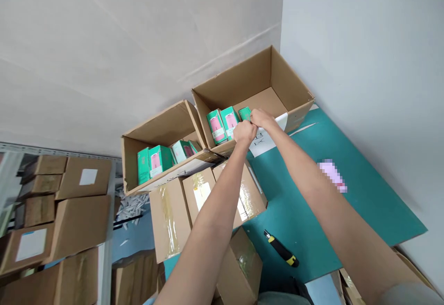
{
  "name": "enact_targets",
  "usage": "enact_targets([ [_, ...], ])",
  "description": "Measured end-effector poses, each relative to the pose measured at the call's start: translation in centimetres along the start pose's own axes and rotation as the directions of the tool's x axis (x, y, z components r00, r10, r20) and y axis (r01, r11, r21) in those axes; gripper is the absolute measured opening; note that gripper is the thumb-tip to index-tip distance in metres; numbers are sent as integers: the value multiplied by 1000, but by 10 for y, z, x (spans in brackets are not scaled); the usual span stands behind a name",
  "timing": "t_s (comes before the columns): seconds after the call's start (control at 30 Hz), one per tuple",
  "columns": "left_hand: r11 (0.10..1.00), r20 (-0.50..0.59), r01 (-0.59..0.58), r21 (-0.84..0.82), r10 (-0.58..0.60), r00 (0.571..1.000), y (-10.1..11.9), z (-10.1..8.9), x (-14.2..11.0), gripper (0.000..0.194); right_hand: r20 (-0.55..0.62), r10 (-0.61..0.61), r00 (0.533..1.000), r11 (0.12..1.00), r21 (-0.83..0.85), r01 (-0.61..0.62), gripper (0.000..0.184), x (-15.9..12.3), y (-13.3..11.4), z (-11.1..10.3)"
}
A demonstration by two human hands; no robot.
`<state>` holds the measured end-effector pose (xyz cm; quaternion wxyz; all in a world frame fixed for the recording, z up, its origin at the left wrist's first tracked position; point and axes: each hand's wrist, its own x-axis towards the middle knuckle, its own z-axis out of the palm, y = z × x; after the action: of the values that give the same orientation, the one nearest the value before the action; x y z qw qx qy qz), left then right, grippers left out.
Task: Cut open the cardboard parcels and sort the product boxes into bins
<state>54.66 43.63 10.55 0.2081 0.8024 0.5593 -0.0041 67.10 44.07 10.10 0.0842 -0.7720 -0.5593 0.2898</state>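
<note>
Both of my hands meet at the front rim of an open cardboard box (239, 81) standing against the wall. My left hand (245, 131) is closed, knuckles up, just right of two green boxes with pink pictures (224, 122). Close against it, my right hand (262, 117) is closed too, fingers bent down at the rim. What the fingers grip is hidden. Another green box (244, 113) lies just behind the hands, inside the carton. A white printed sheet (265, 141) hangs on the carton's front below them.
To the left stands a second open carton (156, 131) with several green boxes. Taped cartons (169, 217) sit in front of it. A black-and-yellow utility knife (281, 249) lies on the green tabletop (305, 222), blade tip showing. Stacked cartons (81, 222) fill the shelf at far left.
</note>
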Motion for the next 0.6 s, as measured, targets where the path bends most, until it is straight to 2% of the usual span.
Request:
enact_targets([
  [0.1,999,-26,17,-50,-19,999,5,-7,-3,39,-257,-37,966,999,-15,35,39,-18,-5,-3],
  [0.2,974,-138,-115,-193,89,986,9,-12,-11,37,-373,-71,925,997,-21,68,41,-28,-8,-6],
  [0.27,922,-296,-266,-282,180,938,3,-15,-28,41,-412,-119,903,992,-8,127,41,-33,-7,-7],
  [0.33,851,-468,-404,-335,221,856,-17,-20,-65,42,-508,-193,839,970,31,242,42,-44,-2,-5],
  [0.4,801,-594,-475,-365,192,781,-53,-27,-129,38,-658,-228,718,925,84,371,43,-68,7,5],
  [0.43,794,-624,-476,-378,161,764,-75,-31,-172,38,-728,-222,649,900,103,423,42,-85,13,13],
  [0.47,801,-636,-446,-400,108,764,-99,-34,-220,38,-782,-192,592,883,125,452,42,-105,20,23],
  [0.5,823,-632,-374,-428,24,774,-123,-37,-272,39,-816,-153,557,873,152,463,42,-129,28,36],
  [0.57,865,-600,-152,-479,-196,775,-171,-38,-381,39,-824,-92,559,867,210,452,45,-185,42,68],
  [0.6,854,-559,-7,-521,-335,758,-194,-36,-433,41,-801,-66,595,866,250,432,47,-217,48,86],
])
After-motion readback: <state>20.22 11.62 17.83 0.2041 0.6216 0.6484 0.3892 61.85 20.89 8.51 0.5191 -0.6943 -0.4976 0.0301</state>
